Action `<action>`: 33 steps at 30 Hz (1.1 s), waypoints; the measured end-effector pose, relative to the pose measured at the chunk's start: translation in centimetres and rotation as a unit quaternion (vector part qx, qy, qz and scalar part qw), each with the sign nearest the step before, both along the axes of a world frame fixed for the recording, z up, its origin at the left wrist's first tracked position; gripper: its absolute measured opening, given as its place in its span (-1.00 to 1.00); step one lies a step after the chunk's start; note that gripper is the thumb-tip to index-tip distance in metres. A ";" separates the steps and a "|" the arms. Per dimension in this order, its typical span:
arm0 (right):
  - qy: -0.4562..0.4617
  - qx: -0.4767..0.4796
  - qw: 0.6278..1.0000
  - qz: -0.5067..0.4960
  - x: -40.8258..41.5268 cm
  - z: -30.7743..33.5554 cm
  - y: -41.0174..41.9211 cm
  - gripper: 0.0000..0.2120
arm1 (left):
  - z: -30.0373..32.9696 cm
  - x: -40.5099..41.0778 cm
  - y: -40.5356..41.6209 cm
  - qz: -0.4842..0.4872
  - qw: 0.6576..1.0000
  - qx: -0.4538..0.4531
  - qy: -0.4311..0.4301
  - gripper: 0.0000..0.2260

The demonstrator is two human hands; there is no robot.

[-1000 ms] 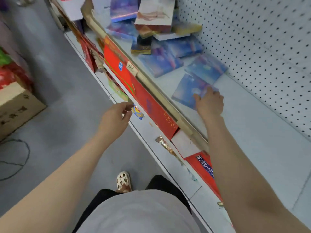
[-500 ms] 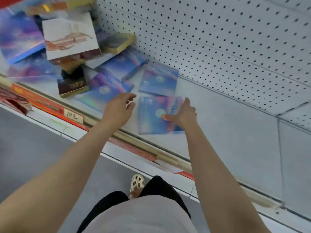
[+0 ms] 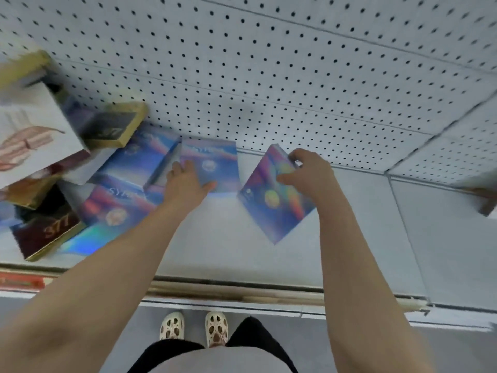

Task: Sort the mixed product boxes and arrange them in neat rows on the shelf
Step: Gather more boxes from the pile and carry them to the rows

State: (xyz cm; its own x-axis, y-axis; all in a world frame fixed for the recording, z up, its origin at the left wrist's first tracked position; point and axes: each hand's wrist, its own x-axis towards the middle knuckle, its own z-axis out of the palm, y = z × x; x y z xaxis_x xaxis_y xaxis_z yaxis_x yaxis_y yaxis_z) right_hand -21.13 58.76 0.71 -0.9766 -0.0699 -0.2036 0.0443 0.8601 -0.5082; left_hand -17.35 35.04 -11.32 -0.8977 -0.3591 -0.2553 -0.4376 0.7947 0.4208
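The right hand (image 3: 306, 175) grips a blue box (image 3: 274, 195) by its far corner, thumb on the printed face and fingers curled over the upper edge. The box is lifted off the shelf (image 3: 349, 238) and turned like a diamond: its gripped corner points toward the pegboard (image 3: 269, 76), the opposite corner points down toward the shelf's front rail (image 3: 242, 290), and its printed face looks up at the camera. Its faces look nearly square, so no long axis can be told.

Left of that grip, the left hand (image 3: 188, 184) lies flat with straight fingers on a second blue box (image 3: 212, 162), holding nothing. This box lies flat against the foot of the pegboard, its edges about square to the wall and its lettering toward the wall.

Further left of the left hand lies the unsorted pile: two more blue boxes (image 3: 129, 181) askew and overlapping, two dark gold-edged boxes (image 3: 45, 230) marked 377, one near the front and one (image 3: 113, 127) at the back, and a white box (image 3: 32, 135) tipped on top, blurred.

Below the hands, past the front rail, are the floor (image 3: 80, 319) and the person's pale shoes (image 3: 193, 327).
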 end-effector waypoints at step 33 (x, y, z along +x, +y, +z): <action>0.167 -0.417 0.825 -0.343 10.3 -5.1 4.4 -0.84 | 3.3 2.9 2.1 0.085 0.870 0.469 0.125 -0.88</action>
